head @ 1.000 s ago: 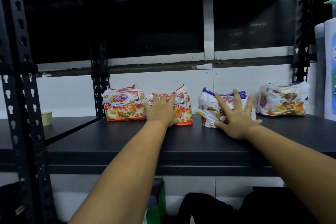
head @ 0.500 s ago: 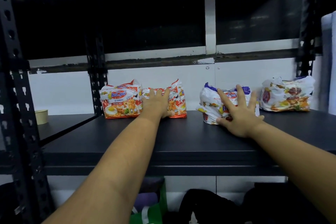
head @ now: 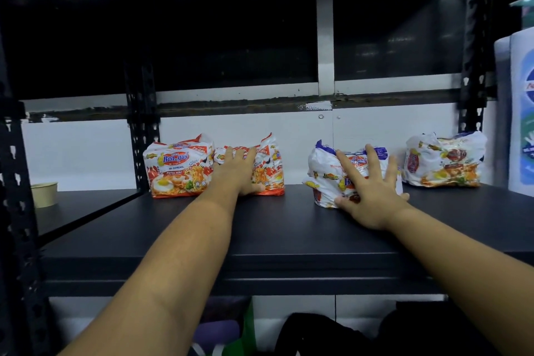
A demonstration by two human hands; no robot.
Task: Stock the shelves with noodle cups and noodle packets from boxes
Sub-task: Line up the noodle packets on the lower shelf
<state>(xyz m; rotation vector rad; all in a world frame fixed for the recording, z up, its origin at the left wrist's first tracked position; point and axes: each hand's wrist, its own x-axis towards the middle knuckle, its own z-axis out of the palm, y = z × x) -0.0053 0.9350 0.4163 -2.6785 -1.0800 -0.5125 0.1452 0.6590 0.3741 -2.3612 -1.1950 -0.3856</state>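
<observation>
Several noodle multipacks stand in a row at the back of the black shelf (head: 260, 228). An orange pack (head: 176, 170) is at the left. Beside it a second orange pack (head: 270, 166) has my left hand (head: 235, 170) pressed flat against its front, fingers straight. To the right, a white pack with a blue top (head: 326, 173) sits under my right hand (head: 370, 188), whose spread fingers press on its front. Another white pack (head: 443, 160) stands alone at the far right.
A small beige cup (head: 44, 193) sits on the neighbouring shelf at the left. Black perforated uprights (head: 143, 124) frame the shelf. A tall white-and-blue package (head: 520, 113) stands at the right edge. Dark bags (head: 318, 332) lie on the floor below.
Both hands have pushed their packs a little farther back on the shelf. The view has shifted slightly.
</observation>
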